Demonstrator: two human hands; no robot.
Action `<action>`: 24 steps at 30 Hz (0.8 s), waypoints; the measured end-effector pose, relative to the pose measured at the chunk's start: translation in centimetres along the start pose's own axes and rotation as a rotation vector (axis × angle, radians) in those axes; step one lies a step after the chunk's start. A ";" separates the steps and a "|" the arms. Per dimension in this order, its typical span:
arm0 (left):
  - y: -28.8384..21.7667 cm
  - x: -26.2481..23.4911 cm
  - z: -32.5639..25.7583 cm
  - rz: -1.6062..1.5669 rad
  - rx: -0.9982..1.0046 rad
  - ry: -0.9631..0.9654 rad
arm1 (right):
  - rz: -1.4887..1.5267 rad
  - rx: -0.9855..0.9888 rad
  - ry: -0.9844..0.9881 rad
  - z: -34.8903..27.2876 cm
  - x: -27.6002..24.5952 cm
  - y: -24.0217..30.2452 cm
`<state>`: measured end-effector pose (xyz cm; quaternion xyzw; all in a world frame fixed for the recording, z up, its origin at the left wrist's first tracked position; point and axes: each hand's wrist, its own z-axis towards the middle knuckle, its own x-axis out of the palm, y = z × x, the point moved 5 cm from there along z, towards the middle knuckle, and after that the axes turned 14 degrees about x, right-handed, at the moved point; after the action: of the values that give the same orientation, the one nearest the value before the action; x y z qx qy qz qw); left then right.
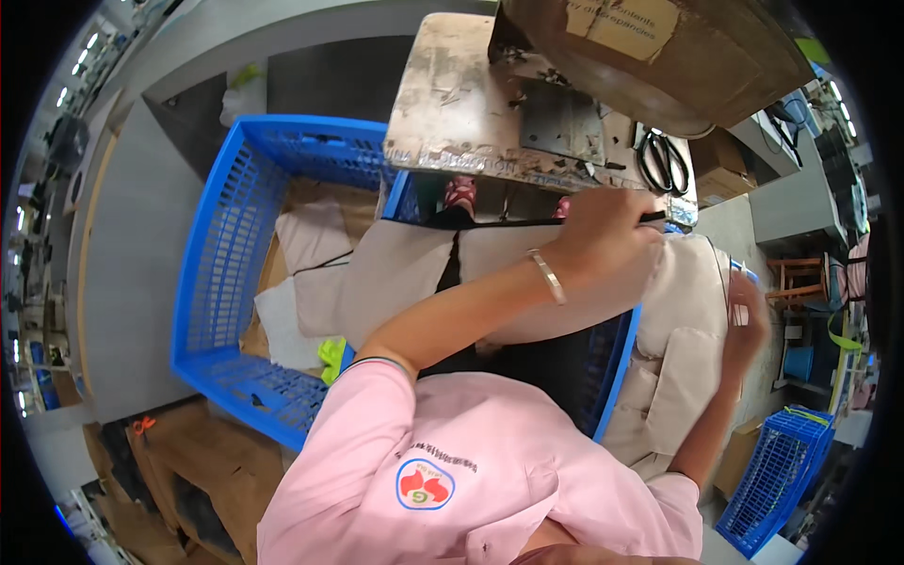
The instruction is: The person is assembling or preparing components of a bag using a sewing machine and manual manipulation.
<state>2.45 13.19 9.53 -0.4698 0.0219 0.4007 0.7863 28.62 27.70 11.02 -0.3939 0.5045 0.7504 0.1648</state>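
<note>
Head view: lettered emblem (426,484) on shirt (584,480), left hand (607,235) gripping beige fabric (603,303).

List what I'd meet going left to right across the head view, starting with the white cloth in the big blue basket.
White cloth, neon yellow-green scrap, left hand, black-handled scissors, right hand, brown wooden stool.
</note>
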 end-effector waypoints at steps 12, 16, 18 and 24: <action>-0.7 -2.5 -5.3 -0.096 0.173 -0.075 | -0.804 -0.434 -0.011 -9.3 20.8 0.5; 7.9 -6.9 -11.0 0.107 -0.048 0.034 | -0.227 -0.352 0.131 -4.5 14.3 13.8; 10.1 -7.8 -13.0 -0.122 -0.278 0.162 | -0.064 -0.325 0.059 -3.1 11.6 14.0; 3.9 -11.0 -8.9 -0.270 -0.269 0.138 | 0.111 -0.301 0.072 0.3 8.4 13.0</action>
<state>-4.50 0.73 6.27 -0.5957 -0.0415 0.2579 0.7595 14.82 21.03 12.88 -0.4125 0.4131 0.8107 0.0440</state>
